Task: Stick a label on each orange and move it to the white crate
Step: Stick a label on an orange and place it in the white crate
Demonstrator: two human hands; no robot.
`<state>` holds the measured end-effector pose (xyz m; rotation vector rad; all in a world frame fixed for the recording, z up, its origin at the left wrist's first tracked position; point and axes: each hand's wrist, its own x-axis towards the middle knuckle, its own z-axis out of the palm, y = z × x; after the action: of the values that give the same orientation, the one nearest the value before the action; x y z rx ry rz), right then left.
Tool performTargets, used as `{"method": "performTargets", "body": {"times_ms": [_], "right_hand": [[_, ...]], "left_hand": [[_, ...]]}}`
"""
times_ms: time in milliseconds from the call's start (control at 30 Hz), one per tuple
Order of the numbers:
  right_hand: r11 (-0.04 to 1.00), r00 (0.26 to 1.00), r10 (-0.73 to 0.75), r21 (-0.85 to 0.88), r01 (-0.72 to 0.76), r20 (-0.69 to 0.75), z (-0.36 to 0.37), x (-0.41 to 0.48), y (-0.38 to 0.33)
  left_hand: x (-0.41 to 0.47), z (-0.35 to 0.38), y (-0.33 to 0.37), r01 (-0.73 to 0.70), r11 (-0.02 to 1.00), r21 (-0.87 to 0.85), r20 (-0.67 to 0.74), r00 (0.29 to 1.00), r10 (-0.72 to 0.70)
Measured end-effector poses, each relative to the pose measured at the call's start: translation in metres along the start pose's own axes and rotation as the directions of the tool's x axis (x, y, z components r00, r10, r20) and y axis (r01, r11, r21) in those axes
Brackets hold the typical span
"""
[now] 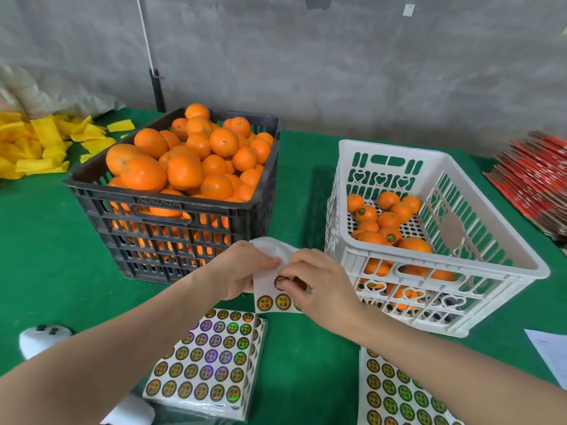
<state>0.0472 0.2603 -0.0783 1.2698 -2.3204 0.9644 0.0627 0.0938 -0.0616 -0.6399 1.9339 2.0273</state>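
Observation:
A black crate (171, 210) heaped with oranges (184, 161) stands at the left. The white crate (454, 271) at the right holds several oranges (386, 222), some showing round labels. Between the crates, above the green table, my left hand (245, 268) grips a mostly used white label sheet (270, 289), bent back at the top. My right hand (319, 286) pinches a round gold label (280, 281) on that sheet with its fingertips.
Two full sheets of holographic labels lie near me: a wrapped stack (208, 360) and another sheet (399, 394). Yellow foam sleeves (40, 145) pile at the far left, red packaging (534, 182) at the far right. A white controller (43, 335) and a paper (549, 354) lie at the table's edges.

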Motion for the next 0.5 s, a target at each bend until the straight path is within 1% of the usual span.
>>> {"method": "performTargets", "body": {"times_ms": [67,100,133,167,233,300,333,367,400,433,467,500], "right_hand": [[0.98,0.984,0.16,0.106,-0.168,0.077,0.0,-0.001,0.002],[0.97,0.975,0.206,0.112,-0.214,0.085,0.001,-0.002,0.003],[0.969,0.973,0.221,0.094,-0.227,0.073,0.001,-0.002,0.003],[0.975,0.978,0.204,0.078,-0.207,0.047,0.001,-0.002,0.002],[0.993,0.994,0.112,0.046,-0.112,0.007,0.002,-0.003,-0.001],[1.0,1.0,0.016,-0.001,-0.016,0.009,0.001,-0.004,-0.002],[1.0,1.0,0.007,0.017,-0.007,0.009,0.002,-0.005,-0.002],[0.994,0.999,0.051,0.092,-0.05,-0.003,0.001,-0.004,-0.003],[0.97,0.99,0.134,0.21,-0.124,-0.035,-0.001,-0.002,-0.002],[0.922,0.97,0.233,0.332,-0.2,-0.063,-0.004,0.003,0.0],[0.871,0.945,0.32,0.414,-0.266,-0.066,-0.007,0.008,0.003],[0.835,0.923,0.383,0.438,-0.333,-0.029,-0.011,0.014,0.008]], "left_hand": [[0.002,-0.002,-0.002,-0.032,0.999,0.03,0.006,0.999,0.032],[0.004,-0.003,-0.002,-0.042,0.998,0.036,0.017,0.999,0.041],[0.005,-0.003,-0.003,-0.043,0.998,0.039,0.027,0.999,0.042],[0.006,-0.003,-0.003,-0.037,0.998,0.041,0.032,0.999,0.036],[0.008,-0.002,-0.003,-0.012,0.999,0.032,0.032,0.999,0.011],[0.009,0.0,-0.003,0.02,0.999,0.026,0.048,0.999,-0.022],[0.01,0.0,-0.003,0.036,0.999,0.032,0.064,0.997,-0.038],[0.011,0.0,-0.003,0.046,0.998,0.043,0.088,0.995,-0.05],[0.012,-0.001,-0.004,0.052,0.997,0.051,0.114,0.992,-0.057],[0.012,-0.002,-0.005,0.05,0.997,0.051,0.139,0.989,-0.057],[0.014,-0.004,-0.007,0.034,0.998,0.053,0.162,0.986,-0.042],[0.016,-0.005,-0.009,0.001,0.997,0.072,0.192,0.981,-0.015]]}}
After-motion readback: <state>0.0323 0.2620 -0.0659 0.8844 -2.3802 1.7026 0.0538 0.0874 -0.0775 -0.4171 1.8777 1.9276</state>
